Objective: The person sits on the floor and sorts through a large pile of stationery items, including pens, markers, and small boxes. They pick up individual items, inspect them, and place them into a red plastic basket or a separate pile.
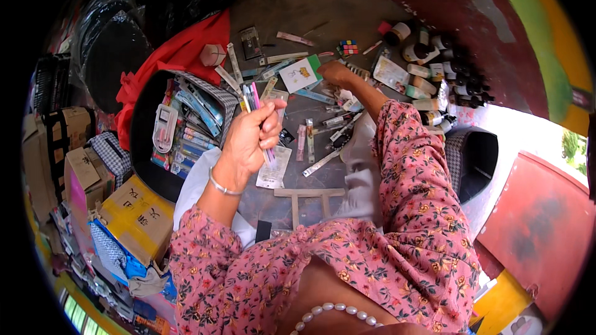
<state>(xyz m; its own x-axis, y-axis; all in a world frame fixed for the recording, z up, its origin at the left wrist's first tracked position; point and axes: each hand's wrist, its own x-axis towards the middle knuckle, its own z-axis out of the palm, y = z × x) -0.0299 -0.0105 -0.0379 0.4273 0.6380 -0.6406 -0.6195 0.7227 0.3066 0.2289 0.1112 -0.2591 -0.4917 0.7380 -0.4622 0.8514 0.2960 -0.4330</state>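
Observation:
My left hand (249,138) is closed round a bundle of slim pens (251,96), which stick out above and below the fist. Farther forward, my right hand (336,73) reaches down to the floor, fingers curled at the green edge of a white booklet (299,75). Whatever its fingers hold is hidden. Close by lie a colourful puzzle cube (348,47) and several packaged pens. Left of my left hand stands a black-lined box with checked sides (221,100), filled with pen packets and a white case (164,128).
Dark-capped bottles (415,52) crowd the right, by the wall. Another checked box (477,156) stands near my right arm. Cardboard boxes (138,214) are stacked at left. Red cloth (141,90) lies behind the filled box. A small wooden frame (308,193) is close to me.

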